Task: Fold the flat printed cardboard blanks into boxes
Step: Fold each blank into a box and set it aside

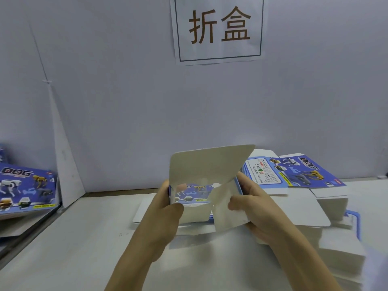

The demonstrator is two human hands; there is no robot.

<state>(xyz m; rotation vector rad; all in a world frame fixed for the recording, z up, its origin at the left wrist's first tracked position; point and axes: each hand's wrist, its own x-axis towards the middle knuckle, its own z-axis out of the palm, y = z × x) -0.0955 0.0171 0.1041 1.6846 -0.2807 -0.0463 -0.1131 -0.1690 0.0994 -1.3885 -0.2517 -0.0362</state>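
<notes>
Between both hands, held up: blue-printed white cardboard blank, part-erected, top flap up, side flaps untucked; roughly halfway, I judge. Grips: left hand curls round its left edge, right hand pinches a loose flap. Beyond the right hand, a stack of flat blue printed blanks awaits folding.

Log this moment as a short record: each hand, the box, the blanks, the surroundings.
left hand: grips the left side of the box
right hand: holds the right side, thumb on a white flap
box: partly folded, held above the table, one flap standing up, white inside facing the camera
blanks: flat stack at right, printed side up
left pile: printed DOG pieces; folded or flat, cannot tell
table: white
sign: on the wall behind
</notes>
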